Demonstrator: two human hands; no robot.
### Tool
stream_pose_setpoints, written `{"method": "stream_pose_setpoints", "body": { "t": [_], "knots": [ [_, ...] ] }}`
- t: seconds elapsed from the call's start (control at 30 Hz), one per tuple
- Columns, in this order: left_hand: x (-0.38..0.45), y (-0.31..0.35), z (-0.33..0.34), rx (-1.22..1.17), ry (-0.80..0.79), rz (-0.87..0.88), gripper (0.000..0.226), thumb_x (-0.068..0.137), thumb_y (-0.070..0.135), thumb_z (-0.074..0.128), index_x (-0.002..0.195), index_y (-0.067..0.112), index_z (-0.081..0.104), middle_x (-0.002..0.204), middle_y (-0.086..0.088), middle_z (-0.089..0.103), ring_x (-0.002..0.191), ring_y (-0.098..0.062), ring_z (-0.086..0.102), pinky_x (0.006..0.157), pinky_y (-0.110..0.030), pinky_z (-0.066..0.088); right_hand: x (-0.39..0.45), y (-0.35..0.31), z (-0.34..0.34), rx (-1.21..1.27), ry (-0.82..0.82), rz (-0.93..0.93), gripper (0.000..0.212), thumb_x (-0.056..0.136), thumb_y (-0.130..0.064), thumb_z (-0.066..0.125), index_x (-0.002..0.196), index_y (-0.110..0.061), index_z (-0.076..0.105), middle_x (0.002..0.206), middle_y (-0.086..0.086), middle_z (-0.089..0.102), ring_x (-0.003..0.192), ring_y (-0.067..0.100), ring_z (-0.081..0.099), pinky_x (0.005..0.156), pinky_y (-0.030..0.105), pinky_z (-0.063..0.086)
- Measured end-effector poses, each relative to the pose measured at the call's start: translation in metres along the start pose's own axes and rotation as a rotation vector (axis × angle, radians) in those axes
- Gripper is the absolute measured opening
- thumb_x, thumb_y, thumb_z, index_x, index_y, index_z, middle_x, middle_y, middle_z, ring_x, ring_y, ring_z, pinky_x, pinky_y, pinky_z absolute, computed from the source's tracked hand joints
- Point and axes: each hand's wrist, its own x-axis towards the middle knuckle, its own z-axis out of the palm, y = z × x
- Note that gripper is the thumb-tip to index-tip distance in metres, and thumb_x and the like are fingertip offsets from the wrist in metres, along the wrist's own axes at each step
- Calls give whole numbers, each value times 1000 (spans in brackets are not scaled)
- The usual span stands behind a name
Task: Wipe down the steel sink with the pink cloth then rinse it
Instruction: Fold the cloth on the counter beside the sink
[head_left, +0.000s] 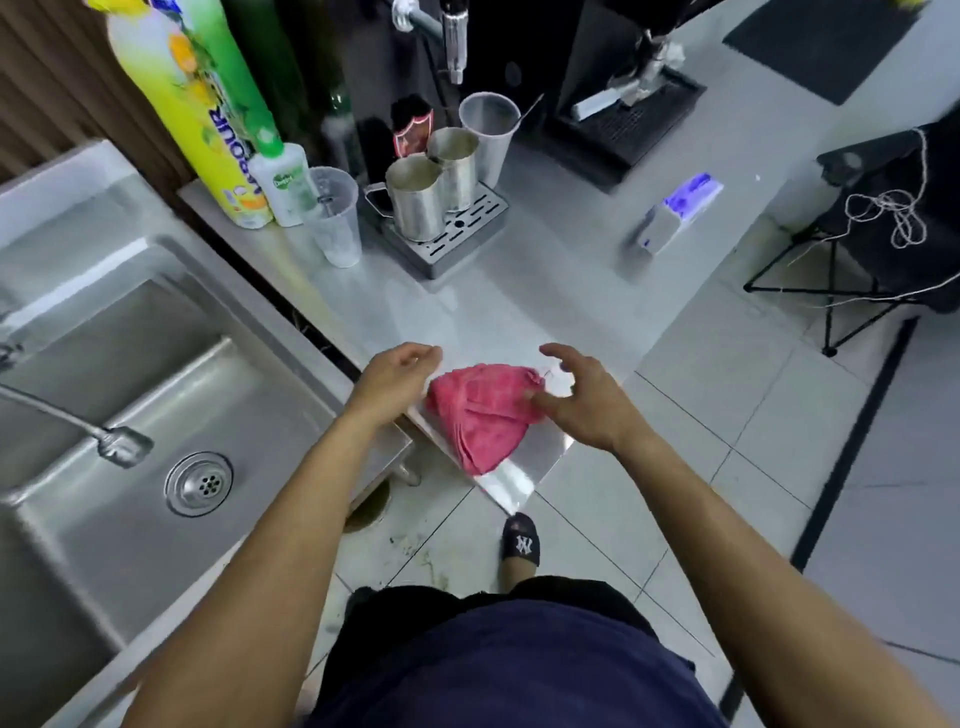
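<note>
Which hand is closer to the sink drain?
The left hand. It hovers at the counter corner, just left of the pink cloth, on the side toward the drain. The right hand is beyond the cloth, farther away.

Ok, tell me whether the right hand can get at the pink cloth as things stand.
Probably yes. The right hand hovers at the pink cloth, thumb at its edge, fingers spread. The cloth lies on the counter corner with nothing over it; the left hand stays beside.

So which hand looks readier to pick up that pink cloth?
The right hand, probably: its thumb already touches the pink cloth and its fingers arch above it. The left hand hovers beside the cloth, nearer the steel sink.
</note>
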Motion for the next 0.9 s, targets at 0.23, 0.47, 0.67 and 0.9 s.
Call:
{"method": "stream_pose_setpoints", "body": {
  "t": [0.23, 0.47, 0.67, 0.9],
  "knots": [
    [12, -40, 29, 308, 13, 246, 52, 96, -5, 49, 128, 33, 64, 137, 5, 55, 121, -2, 56, 107, -28, 49, 14, 34, 31, -272, -171, -435, 41, 93, -30, 64, 133, -20, 63, 133, 0, 59, 119, 22, 57, 95, 37, 54],
    [7, -60, 33, 643, -129, 377, 53, 91, 6, 61, 132, 39, 67, 154, 5, 40, 139, -18, 43, 108, -37, 48, 3, 55, 98, -619, -125, -640, 69, 80, -63, 68, 131, -18, 56, 120, 7, 58, 101, 29, 55, 83, 42, 51],
    [25, -30, 14, 457, -255, 169, 43, 82, 6, 78, 112, 36, 71, 115, 3, 61, 97, -14, 67, 85, -29, 57, 23, 43, 88, -401, -152, -646, 21, 89, -28, 71, 108, -21, 69, 105, 2, 63, 85, 25, 64, 58, 32, 48],
    [40, -14, 21, 400, -13, 125, 35, 90, 39, 78, 121, 30, 65, 101, 7, 62, 90, -13, 60, 75, -16, 49, 46, 31, 35, 424, -39, 207, 23, 97, -15, 59, 120, -19, 60, 104, 12, 73, 86, 32, 73, 84, 52, 61]
  ]
}}
